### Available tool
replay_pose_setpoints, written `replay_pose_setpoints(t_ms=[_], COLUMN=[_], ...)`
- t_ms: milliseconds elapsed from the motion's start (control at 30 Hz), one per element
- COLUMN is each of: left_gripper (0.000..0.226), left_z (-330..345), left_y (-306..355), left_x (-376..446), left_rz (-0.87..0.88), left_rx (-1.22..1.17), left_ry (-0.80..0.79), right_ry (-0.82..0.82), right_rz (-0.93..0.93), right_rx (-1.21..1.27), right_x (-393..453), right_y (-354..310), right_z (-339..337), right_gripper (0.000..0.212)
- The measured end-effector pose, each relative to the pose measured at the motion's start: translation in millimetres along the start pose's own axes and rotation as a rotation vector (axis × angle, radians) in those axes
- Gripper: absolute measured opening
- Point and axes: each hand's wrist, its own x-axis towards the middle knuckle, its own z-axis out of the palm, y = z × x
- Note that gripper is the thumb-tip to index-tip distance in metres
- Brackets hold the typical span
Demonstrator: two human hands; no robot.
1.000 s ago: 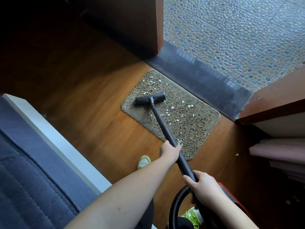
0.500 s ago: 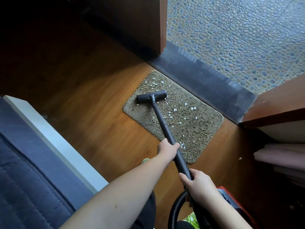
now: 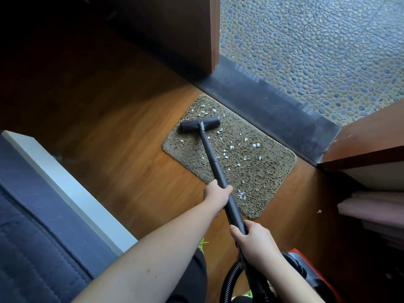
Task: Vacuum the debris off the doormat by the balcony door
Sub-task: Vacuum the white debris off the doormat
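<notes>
Both grips, left hand (image 3: pixel 215 193) & right hand (image 3: pixel 254 240), hold wand (image 3: pixel 215 165); doormat (image 3: pixel 262 171) on wood floor (image 3: pixel 122 136).

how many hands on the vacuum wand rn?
2. The left hand grips the vacuum wand midway, over the doormat's near edge; the right hand grips it lower, near the hose.

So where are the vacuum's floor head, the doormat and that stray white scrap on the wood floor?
floor head (image 3: pixel 199 126): head view, middle of its bar.
doormat (image 3: pixel 262 171): head view, bare pile right of the tube.
white scrap (image 3: pixel 319 211): head view, its centre.
</notes>
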Motion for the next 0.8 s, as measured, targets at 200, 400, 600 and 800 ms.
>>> replay_pose_setpoints(t_ms=[200,400,600,800], left_gripper=[0.017,0.021,0.03,0.032], left_z=[-4,-15,-25,-28], left_y=[2,17,29,29], left_x=[12,28,40,54], left_rz=[0.011,0.046,0.034,0.048], left_rx=[-0.007,0.016,-0.009,0.007], left_ry=[-0.01,-0.04,-0.048,-0.037], right_ry=[0.008,0.039,0.065,0.065], right_rz=[0.016,0.03,0.036,0.047], right_rx=[0.092,0.146,0.148,0.139], right_x=[6,16,33,42], right_y=[-10,-26,-37,-43], right_z=[5,7,7,8], right_gripper=[0.028,0.029,0.03,0.031])
